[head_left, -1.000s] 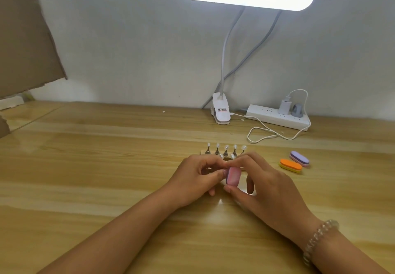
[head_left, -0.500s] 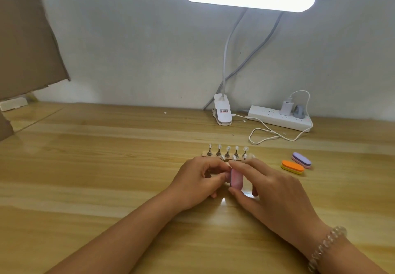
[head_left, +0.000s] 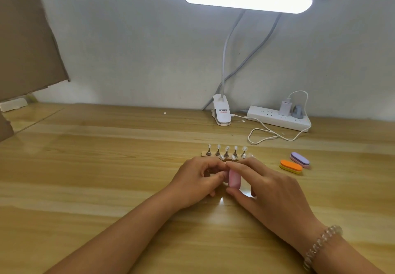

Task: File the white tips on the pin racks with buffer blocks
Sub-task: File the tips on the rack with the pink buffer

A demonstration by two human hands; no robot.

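A pink buffer block (head_left: pixel 234 179) stands on end between the thumb and fingers of my right hand (head_left: pixel 265 186), which grips it. My left hand (head_left: pixel 197 180) is curled beside it and pinches something small against the block; what it holds is hidden by the fingers. Just beyond both hands a pin rack (head_left: pixel 226 151) carries a row of white tips on metal pins. A second row of white tips (head_left: pixel 233 156) shows right behind my fingertips.
An orange buffer block (head_left: pixel 291 166) and a purple buffer block (head_left: pixel 299 159) lie to the right on the wooden table (head_left: pixel 106 166). At the back stand a clip lamp base (head_left: pixel 221 113), a white power strip (head_left: pixel 277 120) and a looped cable (head_left: pixel 267 136). Cardboard (head_left: pixel 25 38) leans at far left.
The pink block has turned more upright in my right hand and shifted slightly; both hands stay at the same spot in front of the racks.
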